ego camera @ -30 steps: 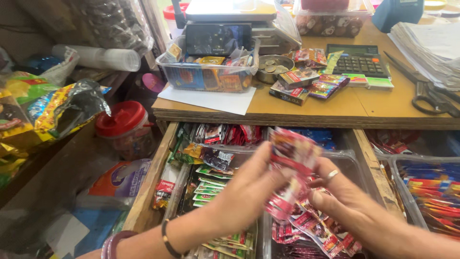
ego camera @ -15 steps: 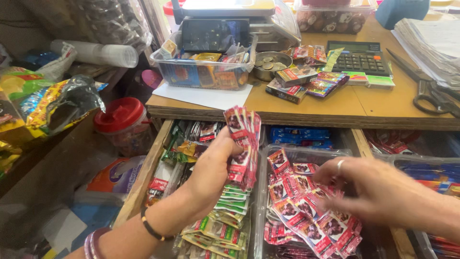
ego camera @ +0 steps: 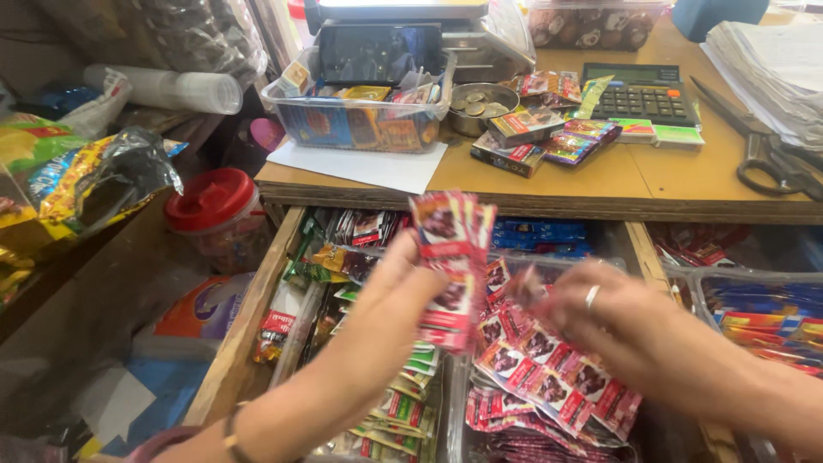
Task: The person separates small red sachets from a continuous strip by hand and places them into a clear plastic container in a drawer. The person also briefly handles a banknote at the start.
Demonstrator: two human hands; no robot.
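A folded bundle of red sachets (ego camera: pixel 450 266) is held upright at the centre of the frame, above an open wooden drawer (ego camera: pixel 249 343). It is gripped by the left hand (ego camera: pixel 399 283), whose fingers are closed around its lower half. Just to the right, the right hand (ego camera: pixel 600 313), marked by a ring, is spread low over a loose strip of the same red sachets (ego camera: pixel 549 369) lying in a clear tray; its fingertips appear to pinch the strip's upper end, though the motion blur leaves the grip uncertain.

As a judgement, the sorting of the sachets seems partly done: one bundle is gathered and lifted, while a long run of sachets is left spread in the tray.

Left of the bundle, green sachets (ego camera: pixel 403 403) are stacked in the drawer. Above, on the wooden counter (ego camera: pixel 651 180), a clear plastic box (ego camera: pixel 360 116), a sheet of white paper (ego camera: pixel 360 163), a steel bowl of coins (ego camera: pixel 480 107), a calculator (ego camera: pixel 643 93) and scissors (ego camera: pixel 763 150) are set out. At the left edge, a red-lidded jar (ego camera: pixel 214 214) is seen.
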